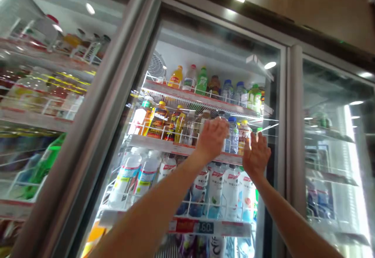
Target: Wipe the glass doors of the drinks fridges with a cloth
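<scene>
My left hand [212, 137] is raised before the middle glass door of a drinks fridge, its back toward me and its fingers stretched out. To its right my right hand [256, 154] is held up in a similar way, fingers apart. Both hands hold nothing. Whether the palms touch the glass, I cannot tell. Behind them the middle shelf [152, 142] carries a row of bottles, among them a dark tea-coloured bottle [158, 120] and a blue-capped bottle [233, 135]. My left hand and forearm hide part of the rows.
On the top shelf stand an orange bottle [175, 77] and a green bottle [202, 81]. White-labelled bottles [216, 187] fill the lower shelf, above a price tag [206, 227]. A thick metal door frame [117, 74] runs down the left. Another glass door [331, 140] is at right.
</scene>
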Action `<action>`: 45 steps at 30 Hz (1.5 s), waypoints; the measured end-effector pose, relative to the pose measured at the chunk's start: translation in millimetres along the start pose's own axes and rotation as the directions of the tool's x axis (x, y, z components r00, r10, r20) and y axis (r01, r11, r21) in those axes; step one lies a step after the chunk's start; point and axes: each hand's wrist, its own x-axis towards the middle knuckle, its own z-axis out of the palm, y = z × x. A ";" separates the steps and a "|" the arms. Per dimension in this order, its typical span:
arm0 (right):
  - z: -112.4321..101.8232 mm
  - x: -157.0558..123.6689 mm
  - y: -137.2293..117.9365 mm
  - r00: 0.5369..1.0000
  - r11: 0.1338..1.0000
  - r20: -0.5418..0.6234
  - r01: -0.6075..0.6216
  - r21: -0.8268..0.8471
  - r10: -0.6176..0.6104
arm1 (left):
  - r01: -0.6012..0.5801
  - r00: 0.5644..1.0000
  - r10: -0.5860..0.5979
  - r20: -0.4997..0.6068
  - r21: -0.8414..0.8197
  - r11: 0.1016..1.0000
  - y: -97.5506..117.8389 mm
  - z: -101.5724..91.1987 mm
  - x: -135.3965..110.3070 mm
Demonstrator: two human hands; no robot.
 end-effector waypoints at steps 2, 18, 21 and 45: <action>1.3 0.3 2.1 1.000 1.000 -0.017 0.011 0.018 -0.011 | -0.157 0.987 0.158 0.031 -0.029 0.987 10.8 7.4 2.0; 1.4 1.3 -1.6 1.000 0.999 0.004 -0.002 -0.043 0.002 | -0.106 0.994 0.107 0.015 -0.065 0.992 19.1 15.2 9.8; 4.2 1.0 -1.4 0.999 0.997 -0.016 0.030 -0.066 -0.031 | 0.085 0.996 -0.086 -0.026 -0.032 0.996 -30.1 -4.7 10.9; -2.0 -5.0 0.6 0.971 0.975 0.088 0.220 0.016 -0.220 | -0.044 0.986 0.053 0.160 -0.064 0.997 -27.1 -34.8 -65.6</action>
